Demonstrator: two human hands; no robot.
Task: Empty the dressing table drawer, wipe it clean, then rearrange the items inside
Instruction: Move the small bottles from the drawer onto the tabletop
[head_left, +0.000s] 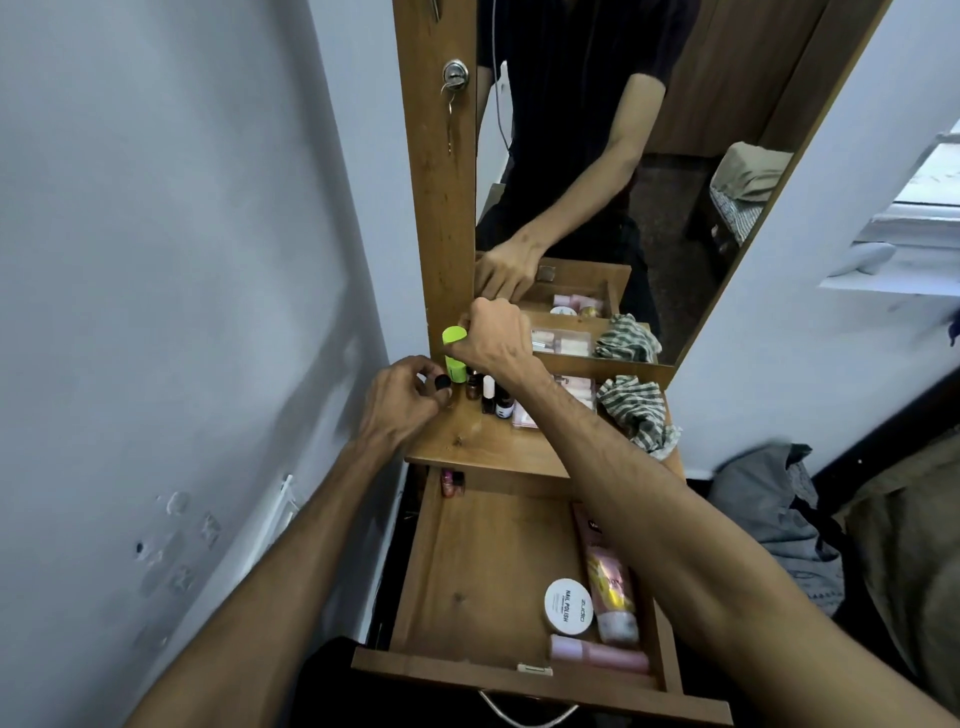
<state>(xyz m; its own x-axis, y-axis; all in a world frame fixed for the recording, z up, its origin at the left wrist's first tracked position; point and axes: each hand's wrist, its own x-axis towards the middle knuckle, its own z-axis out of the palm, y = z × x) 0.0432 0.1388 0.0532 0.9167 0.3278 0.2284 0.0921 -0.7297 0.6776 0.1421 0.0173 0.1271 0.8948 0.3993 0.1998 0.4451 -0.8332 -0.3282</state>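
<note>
The wooden drawer (467, 561) stands pulled out below the dressing table top (483, 436). In it lie a white nail polish jar (569, 606), a pink tube (610, 582), a pink bottle (597, 656) and a small item (451, 482) at the back left corner. On the top, my right hand (491, 343) grips a lime green container (453, 353). My left hand (402, 400) pinches a small black-capped bottle (441, 382). Several small bottles (491, 395) stand beside them, next to a clear box (571, 387).
A green checked cloth (641, 413) lies crumpled on the right of the table top. A mirror (623, 171) rises behind, with a wooden frame, lock and key (455, 78) on its left. A wall is close on the left; clothes and bags (779, 514) lie on the right.
</note>
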